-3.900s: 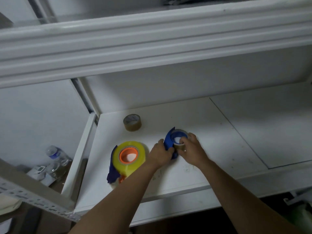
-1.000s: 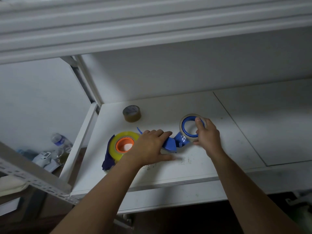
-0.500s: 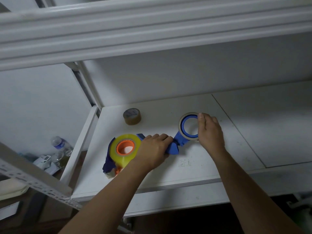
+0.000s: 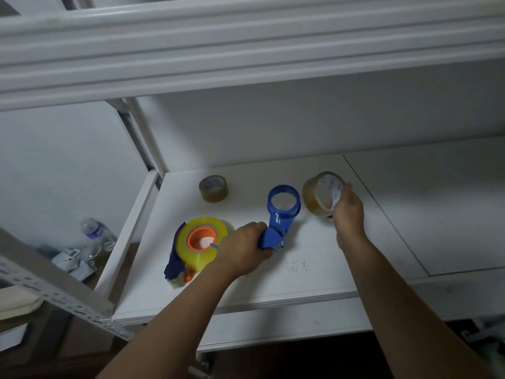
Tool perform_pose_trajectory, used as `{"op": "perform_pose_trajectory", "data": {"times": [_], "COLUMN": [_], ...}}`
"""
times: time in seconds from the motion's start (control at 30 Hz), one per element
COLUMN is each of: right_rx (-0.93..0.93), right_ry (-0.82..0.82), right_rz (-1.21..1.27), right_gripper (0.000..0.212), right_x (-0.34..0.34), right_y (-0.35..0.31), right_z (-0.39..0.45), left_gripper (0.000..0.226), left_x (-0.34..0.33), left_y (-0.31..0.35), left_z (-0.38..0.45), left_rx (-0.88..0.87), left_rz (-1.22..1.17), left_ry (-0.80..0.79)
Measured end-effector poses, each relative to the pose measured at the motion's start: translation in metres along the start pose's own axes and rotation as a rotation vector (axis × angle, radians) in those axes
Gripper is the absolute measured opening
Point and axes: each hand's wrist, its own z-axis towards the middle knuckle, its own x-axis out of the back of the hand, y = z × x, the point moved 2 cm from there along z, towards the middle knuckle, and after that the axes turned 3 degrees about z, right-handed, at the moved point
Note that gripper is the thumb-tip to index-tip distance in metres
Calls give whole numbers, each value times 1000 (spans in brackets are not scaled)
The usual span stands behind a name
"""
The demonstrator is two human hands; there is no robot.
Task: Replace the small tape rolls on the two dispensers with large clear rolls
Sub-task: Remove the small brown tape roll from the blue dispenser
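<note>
While left hand (image 4: 246, 248) grips blue dispenser (image 4: 281, 212), right hand (image 4: 348, 212) holds small roll (image 4: 318, 195)

Loaded dispenser (image 4: 198, 244) left of bare dispenser (image 4: 280, 214); spare roll (image 4: 213, 188) behind.

dim, cool and bluish overall, with soft light and no hard glare. the white shelf (image 4: 314, 269) is evenly lit, and faint shadows sit under the left hand (image 4: 243, 250) and right hand (image 4: 348, 214). the near edge falls into deep darkness below the shelf. wide-angle bending curves the straight mouldings at the top. detail is soft and a little smeared, most on the clutter at the lower left.
</note>
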Motion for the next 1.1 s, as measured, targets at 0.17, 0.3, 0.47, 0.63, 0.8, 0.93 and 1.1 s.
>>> {"op": "perform_pose_trajectory", "data": {"times": [0.17, 0.3, 0.47, 0.63, 0.8, 0.93, 1.1], "right_rx": [-36, 56, 277, 227, 289, 682, 824], "right_ry": [-21, -160, -315, -341, -224, -225, -200], "right_rz": [-235, -557, -994, -1021, -806, -1026, -1116], "right_gripper": [58, 50, 35, 36, 47, 37, 11], "right_x": [-10, -25, -48, -51, -39, -36, -45], "right_y": [34, 48, 54, 69, 67, 71, 84], "right_z": [17, 14, 3, 3, -16, -59, -63], "left_gripper": [28, 31, 35, 37, 36, 35, 34], "left_x": [18, 27, 29, 27, 26, 25, 24], "left_y": [-14, -23, -27, -29, -32, -35, -37], "left_z": [-3, -5, -6, -6, -3, 1, 4], "left_rx": [63, 83, 123, 135, 147, 155, 165], "left_rz": [37, 139, 188, 165, 145, 148, 155], "left_ry": [222, 329, 352, 347, 341, 347, 334]}}
